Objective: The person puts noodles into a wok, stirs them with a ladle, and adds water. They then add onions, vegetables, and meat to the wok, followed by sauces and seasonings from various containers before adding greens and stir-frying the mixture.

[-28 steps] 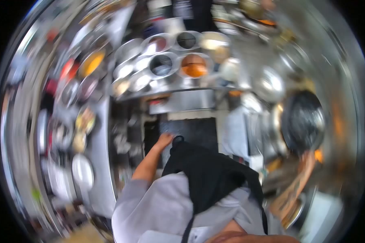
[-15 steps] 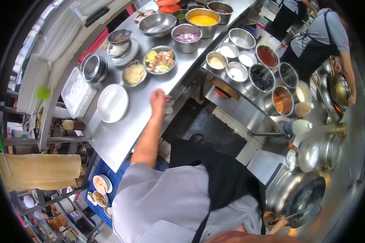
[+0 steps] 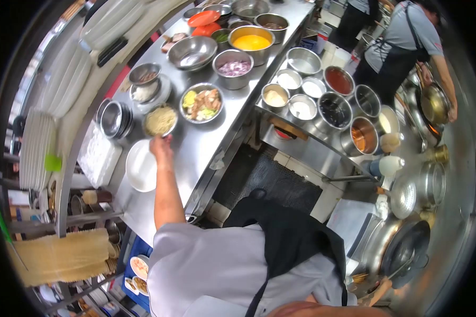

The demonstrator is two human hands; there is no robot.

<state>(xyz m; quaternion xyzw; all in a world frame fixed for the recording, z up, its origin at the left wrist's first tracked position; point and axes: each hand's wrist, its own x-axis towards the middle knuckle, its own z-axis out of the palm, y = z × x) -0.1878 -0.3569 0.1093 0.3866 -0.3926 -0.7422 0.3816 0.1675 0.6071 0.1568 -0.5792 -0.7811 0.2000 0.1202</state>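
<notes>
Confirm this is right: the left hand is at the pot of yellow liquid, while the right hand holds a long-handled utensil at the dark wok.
One thing is off: in the head view, the left hand is at the metal bowl of noodles, not the pot of yellow liquid farther along the counter. The right hand does hold a long-handled utensil at the dark wok.

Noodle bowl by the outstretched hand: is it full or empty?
The bowl looks full: noodles spread across it, nearly to the rim. How deep they go is hidden.
</notes>
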